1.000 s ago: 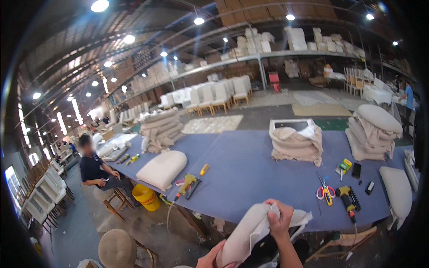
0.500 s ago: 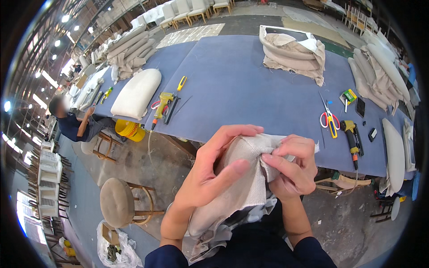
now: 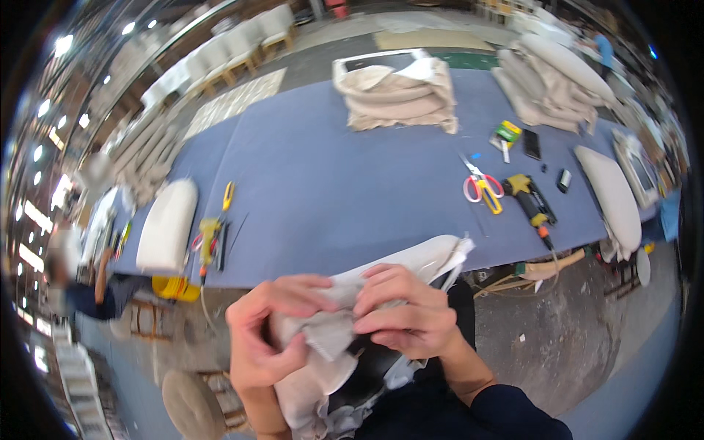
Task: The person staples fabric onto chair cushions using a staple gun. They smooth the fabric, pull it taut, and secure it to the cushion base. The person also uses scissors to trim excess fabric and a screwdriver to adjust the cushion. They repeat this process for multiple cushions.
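A beige upholstered chair pad (image 3: 422, 258) lies tilted at my lap, its far end by the table edge. Its loose fabric cover (image 3: 328, 336) is bunched between my hands, and a dark underside shows below. My left hand (image 3: 265, 334) is closed on the cloth, thumb below and fingers above. With fingertips pinched together, my right hand (image 3: 411, 312) grips the same cover just beside it. Exactly where the right fingertips meet the cloth is partly hidden and blurred.
The blue-grey table (image 3: 293, 191) bears a staple gun (image 3: 529, 202), red-handled scissors (image 3: 484, 187), a phone (image 3: 532, 144) and a small box (image 3: 506, 134) at right. Another staple gun (image 3: 209, 242) and a pale pad (image 3: 169, 224) lie left. Covers (image 3: 400, 99) are stacked behind. A person (image 3: 92, 293) sits far left.
My view has turned right. The pad has swung round, its far end now extending to the right toward the table. Both hands have come lower and closer together, and my left fingers have closed on the cloth.
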`<move>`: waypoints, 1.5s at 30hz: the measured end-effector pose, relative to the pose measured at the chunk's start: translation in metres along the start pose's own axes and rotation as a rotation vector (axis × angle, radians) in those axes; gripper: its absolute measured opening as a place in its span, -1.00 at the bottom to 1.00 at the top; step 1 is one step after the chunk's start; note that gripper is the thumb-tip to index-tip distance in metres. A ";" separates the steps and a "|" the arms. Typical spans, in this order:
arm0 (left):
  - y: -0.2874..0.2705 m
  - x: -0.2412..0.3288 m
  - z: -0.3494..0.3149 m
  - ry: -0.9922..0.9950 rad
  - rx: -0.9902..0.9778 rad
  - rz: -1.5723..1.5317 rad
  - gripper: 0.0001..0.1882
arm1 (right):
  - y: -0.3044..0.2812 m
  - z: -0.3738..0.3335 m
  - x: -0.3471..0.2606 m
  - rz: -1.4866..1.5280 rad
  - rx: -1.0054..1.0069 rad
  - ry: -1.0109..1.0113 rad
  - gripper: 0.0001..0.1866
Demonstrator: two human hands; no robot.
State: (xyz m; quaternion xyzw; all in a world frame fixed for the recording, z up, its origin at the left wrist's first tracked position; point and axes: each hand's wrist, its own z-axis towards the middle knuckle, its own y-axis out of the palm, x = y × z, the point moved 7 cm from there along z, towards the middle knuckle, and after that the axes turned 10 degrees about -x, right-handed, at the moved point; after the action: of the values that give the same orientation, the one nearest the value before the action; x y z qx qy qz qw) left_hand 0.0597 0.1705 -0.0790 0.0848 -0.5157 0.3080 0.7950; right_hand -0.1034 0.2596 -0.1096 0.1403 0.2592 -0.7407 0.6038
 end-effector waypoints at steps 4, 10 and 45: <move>-0.007 -0.003 -0.009 -0.006 0.099 0.063 -0.75 | -0.117 -0.079 0.071 -0.371 0.359 0.489 -0.83; 0.004 0.000 -0.011 -0.015 0.194 0.142 -0.65 | -0.252 -0.205 0.201 -1.056 0.332 0.920 -0.64; 0.017 0.008 -0.017 -0.044 0.046 0.043 -0.56 | -0.090 -0.125 -0.094 -0.595 -0.163 0.308 -0.58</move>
State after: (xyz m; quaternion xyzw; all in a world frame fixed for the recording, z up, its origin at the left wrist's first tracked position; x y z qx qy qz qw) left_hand 0.0647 0.1950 -0.0827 0.0985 -0.5275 0.3346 0.7747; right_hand -0.1816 0.4186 -0.1445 0.1200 0.4352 -0.8312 0.3245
